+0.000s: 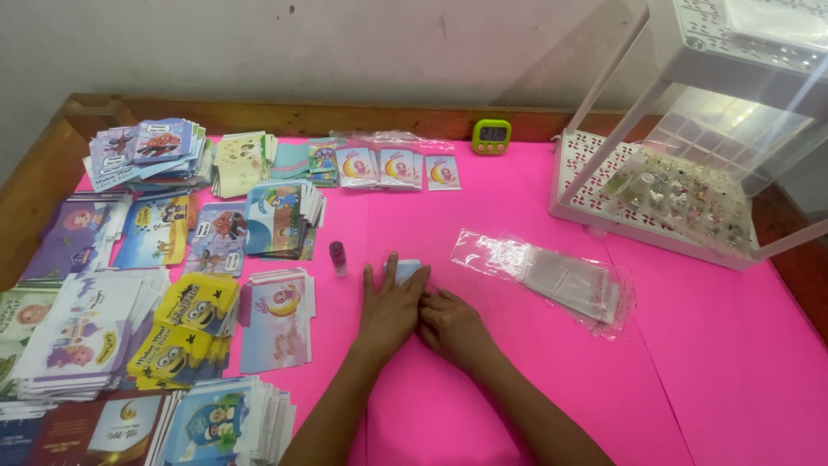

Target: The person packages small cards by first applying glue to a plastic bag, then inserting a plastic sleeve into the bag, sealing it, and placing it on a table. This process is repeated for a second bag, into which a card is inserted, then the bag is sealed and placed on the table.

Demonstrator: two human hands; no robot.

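Observation:
My left hand (390, 304) lies flat with fingers spread on a small light-blue card (408, 269) on the pink table cover (517, 216). My right hand (448, 324) sits curled right beside it, fingers touching the left hand and the card's lower edge. Most of the card is hidden under the hands. A small purple bottle (338, 257) stands upright just left of my left hand.
Stacks of colourful printed cards (185, 250) fill the left side. A pile of clear plastic sleeves (561, 278) lies to the right. A clear lidded organiser box (681, 194) stands at the back right, a green timer (492, 135) at the back wooden edge.

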